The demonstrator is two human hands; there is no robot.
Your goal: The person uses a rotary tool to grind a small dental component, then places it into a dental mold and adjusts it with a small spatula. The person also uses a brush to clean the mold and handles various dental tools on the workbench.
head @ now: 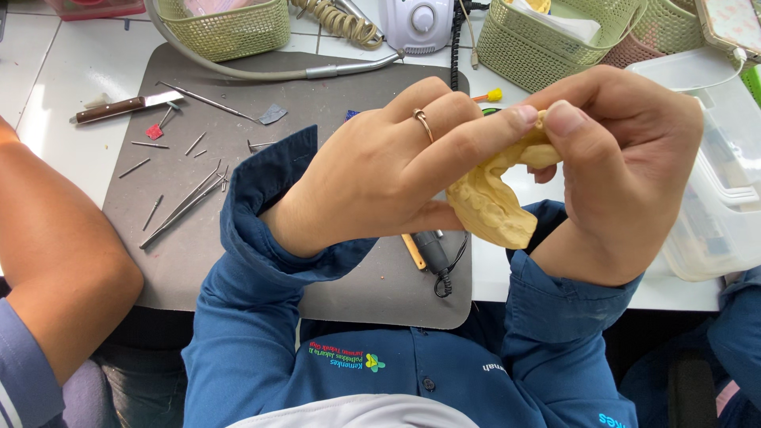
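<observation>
A yellow plaster dental cast (pixel 493 198), arch-shaped with moulded teeth, is held up in front of me by both hands. My left hand (pixel 380 170), with a ring on one finger, grips its left side, fingertips reaching over the top. My right hand (pixel 622 170) pinches the upper right end between thumb and fingers. Both arms wear blue sleeves. The cast hangs above the right edge of a grey work mat (pixel 238 261).
On the mat lie a wooden-handled knife (pixel 127 105), tweezers (pixel 184 204), thin metal burs and picks, and a dark handpiece (pixel 432 254). Green baskets (pixel 226 28) and a white motor unit (pixel 416 24) stand at the back, a clear plastic box (pixel 717 182) at right. Another person's arm (pixel 55 254) is at left.
</observation>
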